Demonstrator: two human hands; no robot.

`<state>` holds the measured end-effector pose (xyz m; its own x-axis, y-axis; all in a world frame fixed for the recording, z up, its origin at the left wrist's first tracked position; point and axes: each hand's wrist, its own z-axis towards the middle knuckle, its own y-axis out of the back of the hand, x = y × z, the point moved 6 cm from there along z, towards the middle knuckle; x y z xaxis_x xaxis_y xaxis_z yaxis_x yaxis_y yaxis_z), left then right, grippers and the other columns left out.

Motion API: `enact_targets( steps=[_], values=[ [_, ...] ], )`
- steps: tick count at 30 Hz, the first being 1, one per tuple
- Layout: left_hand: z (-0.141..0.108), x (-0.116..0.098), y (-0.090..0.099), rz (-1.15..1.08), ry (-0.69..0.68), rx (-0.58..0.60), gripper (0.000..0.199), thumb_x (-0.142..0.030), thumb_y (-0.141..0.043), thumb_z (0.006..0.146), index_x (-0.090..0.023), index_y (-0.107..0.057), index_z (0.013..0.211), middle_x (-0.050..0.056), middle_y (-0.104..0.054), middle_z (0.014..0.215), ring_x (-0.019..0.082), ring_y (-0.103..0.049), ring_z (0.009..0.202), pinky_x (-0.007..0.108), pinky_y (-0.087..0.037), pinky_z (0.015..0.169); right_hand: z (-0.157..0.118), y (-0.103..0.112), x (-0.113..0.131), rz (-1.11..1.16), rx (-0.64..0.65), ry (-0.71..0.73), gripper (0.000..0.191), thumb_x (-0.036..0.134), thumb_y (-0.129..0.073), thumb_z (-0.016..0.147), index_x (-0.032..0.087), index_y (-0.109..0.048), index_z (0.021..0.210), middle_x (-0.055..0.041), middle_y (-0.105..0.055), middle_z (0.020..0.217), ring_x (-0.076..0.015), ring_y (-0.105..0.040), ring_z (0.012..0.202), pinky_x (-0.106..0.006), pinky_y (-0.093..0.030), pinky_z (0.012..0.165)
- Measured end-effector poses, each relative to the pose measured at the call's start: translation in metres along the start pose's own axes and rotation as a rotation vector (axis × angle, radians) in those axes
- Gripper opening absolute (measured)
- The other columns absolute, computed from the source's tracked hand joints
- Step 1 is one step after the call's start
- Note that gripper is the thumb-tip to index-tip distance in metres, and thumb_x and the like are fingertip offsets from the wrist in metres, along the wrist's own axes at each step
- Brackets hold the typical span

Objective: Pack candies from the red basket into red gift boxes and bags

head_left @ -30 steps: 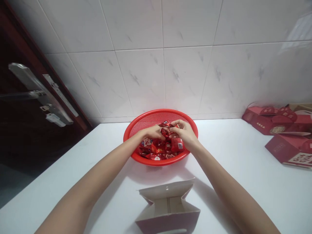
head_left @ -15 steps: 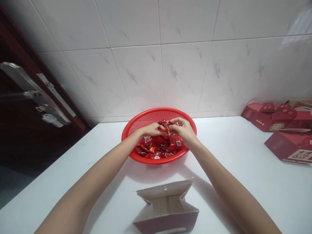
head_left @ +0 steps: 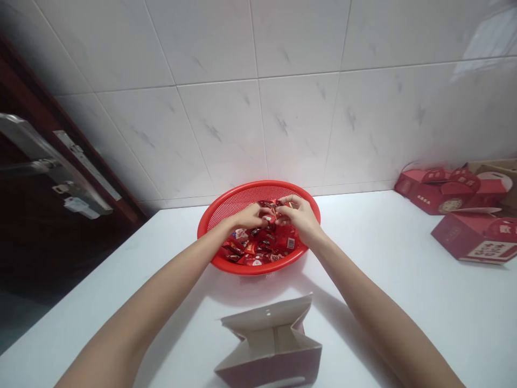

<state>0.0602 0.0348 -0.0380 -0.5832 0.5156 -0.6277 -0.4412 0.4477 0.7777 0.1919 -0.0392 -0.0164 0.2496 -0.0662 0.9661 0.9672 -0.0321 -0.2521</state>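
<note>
A red plastic basket (head_left: 210, 215) with perforated walls holds many red-wrapped candies (head_left: 251, 248). Over its far half, my left hand (head_left: 248, 216) has its fingers curled on candies, the fingertips partly hidden among the wrappers. Close by on the right, my right hand (head_left: 302, 218) is bent inward with thumb and fingers pinching wrapped candy. The two hands nearly meet. In front of the basket stands a paper gift box (head_left: 270, 369) with its top spread apart, showing a bare pale inside.
Several red gift boxes (head_left: 476, 237) with handles stand at the right of the white table (head_left: 363, 226), some against the tiled wall (head_left: 299, 129). A brown cardboard box (head_left: 490, 166) is behind them. On the left is a dark door with a metal handle (head_left: 36, 161).
The view has shifted slightly. Both hands stay over the candies, with small finger movements, and the candies between them have moved a little.
</note>
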Motion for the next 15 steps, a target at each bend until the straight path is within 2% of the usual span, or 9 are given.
enact_targets(
  steps=[4, 7, 10, 12, 15],
  values=[
    [-0.002, -0.003, 0.006, -0.078, 0.014, -0.014, 0.011, -0.023, -0.052, 0.061, -0.018, -0.059, 0.067, -0.001, -0.053, 0.064, 0.016, -0.049, 0.066, 0.027, -0.038, 0.060, 0.001, 0.003, 0.001, 0.063, -0.053, -0.015, 0.018, 0.008, -0.068, 0.071, 0.019, -0.055, 0.078, 0.0053, -0.063, 0.062, -0.0094, -0.061, 0.043, -0.021, -0.050, 0.047],
    [-0.006, -0.005, 0.001, -0.104, 0.054, 0.122, 0.007, -0.024, -0.051, 0.061, -0.019, -0.054, 0.059, -0.001, -0.051, 0.059, 0.015, -0.048, 0.061, 0.027, -0.037, 0.059, 0.002, 0.004, 0.000, 0.127, -0.060, -0.025, 0.020, 0.009, -0.072, 0.072, 0.020, -0.056, 0.080, 0.0054, -0.064, 0.061, -0.0103, -0.062, 0.044, -0.021, -0.053, 0.047],
    [-0.009, -0.008, -0.007, -0.119, 0.078, 0.222, 0.017, -0.026, -0.052, 0.064, -0.019, -0.066, 0.071, 0.000, -0.063, 0.069, 0.018, -0.057, 0.070, 0.028, -0.042, 0.066, 0.004, 0.003, -0.003, 0.178, -0.039, -0.043, 0.022, 0.012, -0.075, 0.072, 0.020, -0.057, 0.081, 0.0048, -0.066, 0.061, -0.0108, -0.062, 0.044, -0.023, -0.054, 0.048],
    [-0.009, -0.012, -0.010, -0.105, 0.079, 0.182, 0.023, -0.031, -0.056, 0.071, -0.020, -0.071, 0.083, 0.002, -0.070, 0.084, 0.022, -0.063, 0.086, 0.030, -0.046, 0.078, 0.005, 0.003, -0.004, 0.208, -0.019, -0.047, 0.024, 0.015, -0.078, 0.071, 0.020, -0.057, 0.081, 0.0042, -0.066, 0.061, -0.0110, -0.062, 0.046, -0.022, -0.052, 0.047],
    [-0.009, -0.015, -0.018, -0.051, 0.098, 0.143, 0.033, -0.044, -0.063, 0.078, -0.023, -0.073, 0.101, 0.004, -0.073, 0.112, 0.027, -0.061, 0.112, 0.034, -0.044, 0.097, 0.008, 0.004, -0.006, 0.259, 0.002, -0.048, 0.026, 0.022, -0.082, 0.070, 0.019, -0.057, 0.077, 0.0026, -0.067, 0.061, -0.0102, -0.061, 0.047, -0.020, -0.049, 0.045]
  ],
)
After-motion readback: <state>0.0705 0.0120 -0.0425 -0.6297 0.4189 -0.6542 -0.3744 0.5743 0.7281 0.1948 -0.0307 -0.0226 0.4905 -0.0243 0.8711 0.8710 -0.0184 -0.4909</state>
